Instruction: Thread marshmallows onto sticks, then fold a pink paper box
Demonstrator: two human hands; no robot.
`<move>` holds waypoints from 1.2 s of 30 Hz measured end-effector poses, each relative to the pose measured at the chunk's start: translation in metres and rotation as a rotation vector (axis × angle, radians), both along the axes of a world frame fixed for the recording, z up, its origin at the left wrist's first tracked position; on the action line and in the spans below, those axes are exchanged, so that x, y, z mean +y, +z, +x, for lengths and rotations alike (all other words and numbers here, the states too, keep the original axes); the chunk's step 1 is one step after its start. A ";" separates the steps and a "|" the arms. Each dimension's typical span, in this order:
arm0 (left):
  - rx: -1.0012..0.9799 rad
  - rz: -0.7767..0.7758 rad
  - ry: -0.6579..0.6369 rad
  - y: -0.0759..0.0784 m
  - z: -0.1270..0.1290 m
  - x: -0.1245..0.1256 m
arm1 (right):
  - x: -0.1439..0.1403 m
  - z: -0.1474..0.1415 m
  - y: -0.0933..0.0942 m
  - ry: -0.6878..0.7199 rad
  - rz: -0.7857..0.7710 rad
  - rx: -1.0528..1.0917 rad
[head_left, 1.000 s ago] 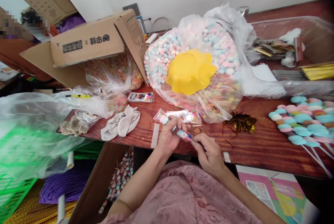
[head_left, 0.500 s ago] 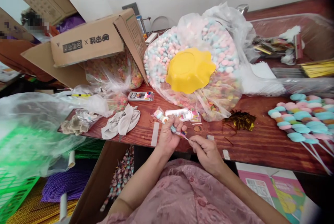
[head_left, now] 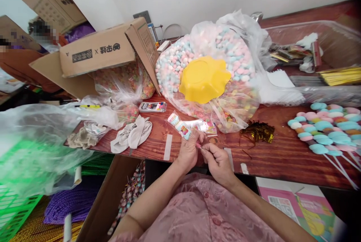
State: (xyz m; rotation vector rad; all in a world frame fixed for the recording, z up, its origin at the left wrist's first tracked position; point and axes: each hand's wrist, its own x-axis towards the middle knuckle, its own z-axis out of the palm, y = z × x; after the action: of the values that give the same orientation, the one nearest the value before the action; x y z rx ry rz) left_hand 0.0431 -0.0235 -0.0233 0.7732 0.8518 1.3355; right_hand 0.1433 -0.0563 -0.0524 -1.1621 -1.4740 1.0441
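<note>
I find the left hand (head_left: 189, 149) closed round the wrapped candy stick (head_left: 182, 129), which projects toward eleven o'clock; the right hand (head_left: 216, 160), at four o'clock from the left, pinches its pink end (head_left: 199, 145). Excess pressure, I judge, could squash the candy stick; a hard twist, tear it.

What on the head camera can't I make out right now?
All in the head view:
Wrapped candy: lower part hidden by the left hand.
What the right hand pinches: hidden by the hand itself.
Cardboard box: deep interior hidden by its own top panel.
Candy sticks: some cut off by the right edge.
Small printed packet: lettering too small.
</note>
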 end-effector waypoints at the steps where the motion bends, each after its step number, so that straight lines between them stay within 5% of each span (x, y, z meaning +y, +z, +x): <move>1: 0.009 -0.022 -0.014 -0.001 0.002 -0.001 | 0.000 -0.001 0.001 -0.012 0.007 0.004; 7: -0.016 -0.038 -0.082 -0.003 0.007 -0.006 | 0.001 -0.001 0.005 -0.038 0.094 -0.005; 13: 0.135 -0.043 -0.408 0.000 -0.022 -0.014 | 0.000 0.013 0.004 -0.120 0.174 0.040; 18: -0.126 -0.033 -0.242 0.010 -0.019 -0.009 | -0.001 0.012 0.007 -0.126 0.190 0.036; 29: -0.033 -0.056 -0.184 0.011 0.004 -0.016 | -0.003 -0.001 0.006 -0.128 0.064 0.107; 33: -0.026 -0.128 -0.210 0.008 -0.006 -0.010 | 0.003 0.012 0.011 -0.022 0.235 -0.093; 36: -0.086 -0.195 -0.289 0.012 -0.019 -0.006 | 0.014 0.037 0.019 -0.030 0.565 -0.333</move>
State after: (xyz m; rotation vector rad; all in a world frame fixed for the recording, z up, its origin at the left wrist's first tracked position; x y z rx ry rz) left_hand 0.0241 -0.0292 -0.0117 0.6530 0.7577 1.0064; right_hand 0.1801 -0.0422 -0.0334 -0.9640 -1.8468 0.3699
